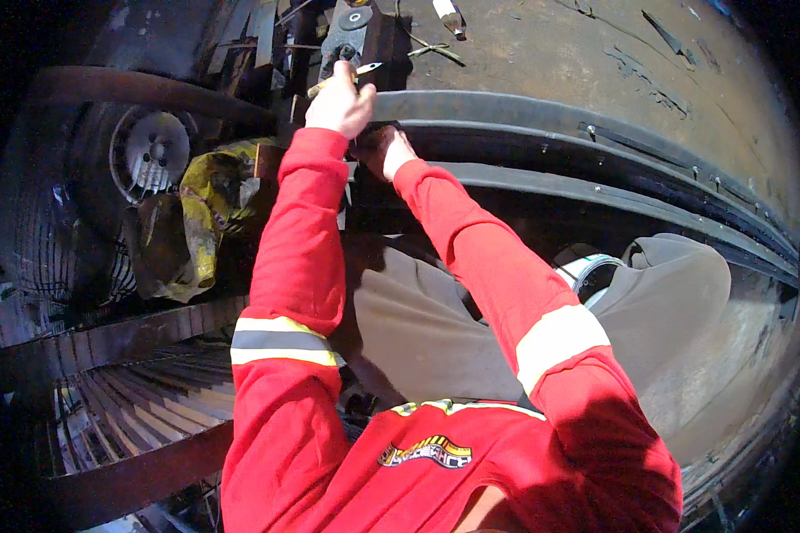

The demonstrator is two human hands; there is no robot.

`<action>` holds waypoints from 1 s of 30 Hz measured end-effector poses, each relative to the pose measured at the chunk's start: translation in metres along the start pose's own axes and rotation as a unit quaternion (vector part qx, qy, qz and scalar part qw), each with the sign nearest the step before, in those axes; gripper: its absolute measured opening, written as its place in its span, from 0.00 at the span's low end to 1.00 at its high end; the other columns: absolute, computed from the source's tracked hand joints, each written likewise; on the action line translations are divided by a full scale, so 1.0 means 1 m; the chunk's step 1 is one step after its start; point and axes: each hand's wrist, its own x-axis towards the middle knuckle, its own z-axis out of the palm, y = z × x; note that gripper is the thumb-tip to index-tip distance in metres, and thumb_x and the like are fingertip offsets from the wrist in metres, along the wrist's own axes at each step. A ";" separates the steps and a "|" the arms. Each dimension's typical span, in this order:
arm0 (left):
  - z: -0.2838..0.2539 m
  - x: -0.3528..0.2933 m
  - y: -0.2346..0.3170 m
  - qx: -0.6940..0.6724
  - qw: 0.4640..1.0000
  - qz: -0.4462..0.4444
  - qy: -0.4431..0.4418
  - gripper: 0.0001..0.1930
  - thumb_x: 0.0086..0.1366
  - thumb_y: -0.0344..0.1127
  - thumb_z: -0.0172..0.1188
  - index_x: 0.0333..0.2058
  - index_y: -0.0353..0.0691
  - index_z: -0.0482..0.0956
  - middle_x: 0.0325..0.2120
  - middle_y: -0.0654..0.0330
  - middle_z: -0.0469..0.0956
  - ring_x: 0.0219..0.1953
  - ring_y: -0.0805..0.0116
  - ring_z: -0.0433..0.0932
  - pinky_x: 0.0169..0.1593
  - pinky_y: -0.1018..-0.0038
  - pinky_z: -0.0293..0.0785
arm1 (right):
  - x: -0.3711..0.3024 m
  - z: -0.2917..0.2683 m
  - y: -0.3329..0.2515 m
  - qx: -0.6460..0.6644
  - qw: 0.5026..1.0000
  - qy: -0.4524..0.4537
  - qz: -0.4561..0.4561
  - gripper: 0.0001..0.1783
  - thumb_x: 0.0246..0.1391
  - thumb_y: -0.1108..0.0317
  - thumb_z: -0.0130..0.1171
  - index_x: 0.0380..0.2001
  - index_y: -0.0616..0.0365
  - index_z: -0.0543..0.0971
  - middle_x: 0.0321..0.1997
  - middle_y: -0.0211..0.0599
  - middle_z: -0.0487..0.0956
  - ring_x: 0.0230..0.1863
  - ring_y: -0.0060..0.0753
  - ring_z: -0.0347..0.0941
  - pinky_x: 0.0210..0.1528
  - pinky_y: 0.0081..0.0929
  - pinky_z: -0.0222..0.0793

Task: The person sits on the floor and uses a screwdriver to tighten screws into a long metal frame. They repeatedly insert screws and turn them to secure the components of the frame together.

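My left hand point(340, 102) is closed round a slim yellow stick with a pale pointed tip point(369, 67), which pokes out past the thumb. It is above the near end of the long grey steel channels point(507, 111), close to a dark metal block with a round washer point(356, 18). Just below and to the right, my right hand point(389, 153) is curled at the end of the channels. Its fingertips sink into shadow, and what they grip is hidden. Both arms reach forward in red sleeves with reflective bands.
At left stand a tyred wheel point(151, 151) and a stained yellow cloth point(203, 222). A slatted metal frame point(142, 400) lies lower left. Bolts stud the channels, which run off right. A white round container point(588, 271) sits by my brown-trousered leg point(676, 284). A white-and-brown piece point(450, 16) lies on the ground.
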 end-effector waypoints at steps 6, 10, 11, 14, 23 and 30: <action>-0.017 0.015 -0.036 -0.530 0.837 -0.032 -0.130 0.16 0.66 0.32 0.46 0.49 0.34 0.74 0.33 0.56 0.79 0.32 0.68 0.76 0.35 0.73 0.73 | -0.006 -0.009 -0.012 0.024 0.996 -0.077 0.023 0.15 0.36 0.74 0.62 0.31 0.68 0.78 0.39 0.61 0.78 0.46 0.57 0.75 0.48 0.39 0.72; 0.001 0.023 -0.027 -0.322 0.945 -0.002 -0.052 0.12 0.64 0.38 0.47 0.27 0.36 0.72 0.19 0.61 0.73 0.21 0.73 0.71 0.26 0.75 0.68 | -0.010 -0.015 -0.015 0.077 0.993 -0.084 0.007 0.19 0.43 0.66 0.63 0.41 0.59 0.79 0.46 0.52 0.78 0.48 0.51 0.75 0.50 0.38 0.71; 0.010 0.022 -0.025 -0.211 0.976 0.041 0.029 0.13 0.64 0.40 0.47 0.28 0.36 0.72 0.21 0.56 0.75 0.23 0.66 0.74 0.27 0.70 0.70 | -0.010 -0.018 -0.018 0.047 0.994 -0.096 -0.016 0.18 0.45 0.64 0.62 0.41 0.57 0.80 0.47 0.49 0.78 0.48 0.50 0.75 0.50 0.38 0.71; 0.018 0.015 -0.007 0.059 0.990 -0.002 0.124 0.17 0.64 0.47 0.49 0.31 0.37 0.72 0.26 0.41 0.79 0.31 0.45 0.80 0.34 0.54 0.75 | -0.015 -0.026 -0.029 -0.027 0.991 -0.127 -0.033 0.18 0.51 0.58 0.58 0.42 0.54 0.80 0.47 0.42 0.79 0.50 0.48 0.74 0.51 0.37 0.71; 0.009 0.017 0.008 0.193 0.977 -0.082 0.041 0.24 0.64 0.53 0.45 0.37 0.34 0.75 0.32 0.41 0.79 0.36 0.43 0.80 0.44 0.52 0.73 | -0.015 -0.024 -0.031 -0.105 0.983 -0.109 -0.104 0.20 0.55 0.52 0.52 0.41 0.55 0.80 0.46 0.48 0.79 0.49 0.53 0.74 0.50 0.41 0.70; -0.098 0.083 0.075 0.185 0.961 0.191 0.077 0.27 0.66 0.57 0.45 0.41 0.35 0.76 0.35 0.38 0.78 0.39 0.41 0.77 0.43 0.54 0.74 | -0.019 -0.025 -0.018 0.088 0.993 -0.076 0.018 0.12 0.48 0.58 0.62 0.30 0.55 0.84 0.28 0.46 0.81 0.32 0.44 0.80 0.39 0.39 0.73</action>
